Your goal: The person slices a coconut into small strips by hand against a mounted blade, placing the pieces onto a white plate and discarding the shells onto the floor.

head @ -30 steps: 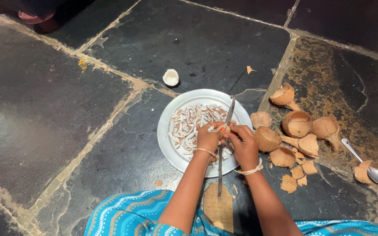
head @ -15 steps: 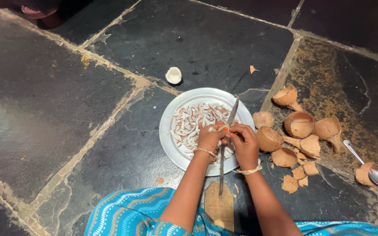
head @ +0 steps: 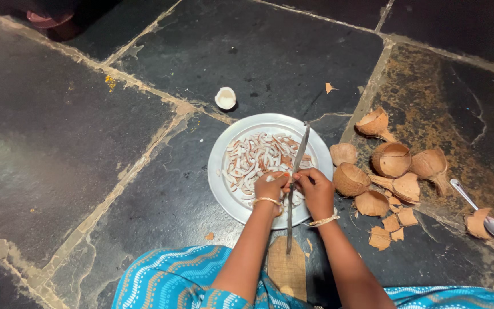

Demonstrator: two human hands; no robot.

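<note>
A round steel plate [head: 222, 189] on the stone floor holds several white and brown coconut slices [head: 253, 157]. An upright curved blade [head: 297, 160] rises from a wooden base [head: 286, 269] at the plate's near edge. My left hand [head: 270, 186] and my right hand [head: 314, 189] meet at the blade, both pinching a small coconut piece [head: 286, 175] against its edge. A bangle sits on each wrist.
Several empty coconut shell halves [head: 391, 159] and broken shell bits [head: 393, 220] lie right of the plate. A metal spoon [head: 484, 212] lies at far right. A small white coconut piece [head: 225, 98] sits beyond the plate. My blue patterned garment [head: 167, 277] fills the bottom edge.
Both hands stay at the blade with the coconut piece, shifting only slightly. The view has drifted a little.
</note>
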